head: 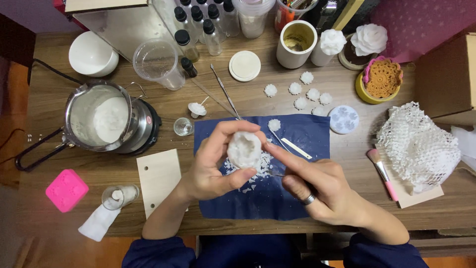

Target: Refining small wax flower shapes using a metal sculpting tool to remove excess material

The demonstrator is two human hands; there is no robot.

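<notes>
My left hand (218, 161) grips a round white wax piece (244, 149) between thumb and fingers, above a dark blue cloth (297, 136). My right hand (322, 186), with a ring on one finger, touches the piece's right edge with its forefinger and pinches a thin metal tool (275, 174). White wax flakes (258, 171) lie on the cloth under the piece. A small white wax flower (274, 124) and a flat white stick (296, 148) also rest on the cloth.
A metal pot of white wax (99, 116) sits on a hot plate at left. Nearby are a pink mould (66, 189), a wooden board (158, 176), small glasses, bottles, several little wax flowers (307, 92), a pink brush (382, 173) and white mesh paper (419, 146).
</notes>
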